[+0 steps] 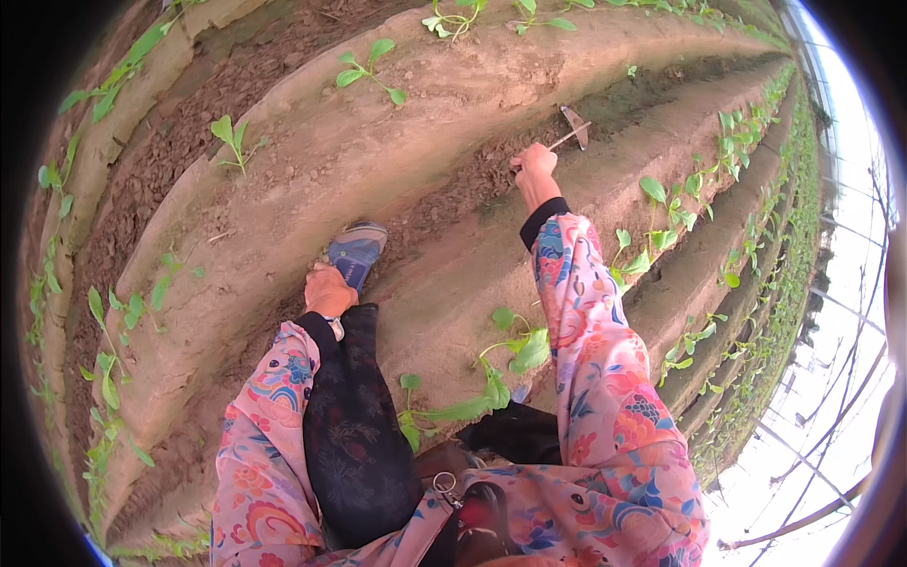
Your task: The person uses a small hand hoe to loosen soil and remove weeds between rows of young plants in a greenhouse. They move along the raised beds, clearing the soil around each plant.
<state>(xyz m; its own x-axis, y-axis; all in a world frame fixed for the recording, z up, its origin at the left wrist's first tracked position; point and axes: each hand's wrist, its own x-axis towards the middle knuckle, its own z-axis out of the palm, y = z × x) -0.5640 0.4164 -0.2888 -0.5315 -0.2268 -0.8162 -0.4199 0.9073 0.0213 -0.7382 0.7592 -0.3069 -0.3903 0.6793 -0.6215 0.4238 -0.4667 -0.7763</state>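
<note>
My right hand (536, 169) is closed around the handle of a small hand hoe (569, 136). The hoe's thin curved metal blade (577, 129) is over the furrow, beyond my fist; whether it touches the soil I cannot tell. Below the fist lies loose, crumbly brown soil (489, 166) along the furrow. My left hand (330, 289) is low beside my blue-grey shoe (358, 249), close to the ankle. Its fingers are bent and partly hidden, so I cannot see whether they hold anything. The shoe stands in the furrow between two raised soil beds.
Leafy seedlings grow on the bed (283, 177) to the left, among them one seedling (237, 142) near its edge. More plants (659, 234) line the bed at right. A broad-leaved seedling (528, 347) stands close to my legs. Greenhouse framing (815, 453) shows at far right.
</note>
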